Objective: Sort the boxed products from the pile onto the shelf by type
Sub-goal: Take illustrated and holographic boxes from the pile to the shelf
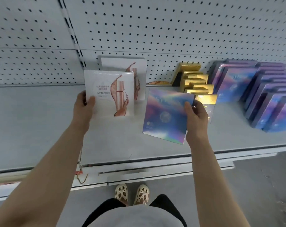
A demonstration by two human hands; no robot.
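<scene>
My left hand (83,107) grips the left edge of a white box with a rose-gold bottle print (111,92), held upright over the grey shelf (40,125). Behind it a second matching white box (132,69) leans against the pegboard. My right hand (196,118) holds the right edge of a flat holographic blue-purple box (165,115), tilted above the shelf. Rows of similar blue-purple boxes (261,95) stand at the right. A row of gold boxes (196,82) stands between the two groups.
A white pegboard back wall (155,27) rises behind the shelf. The shelf's front rail (155,163) runs across below my arms. My feet in cream sandals (130,194) stand on the grey floor. A small round brown item (158,82) lies by the gold boxes.
</scene>
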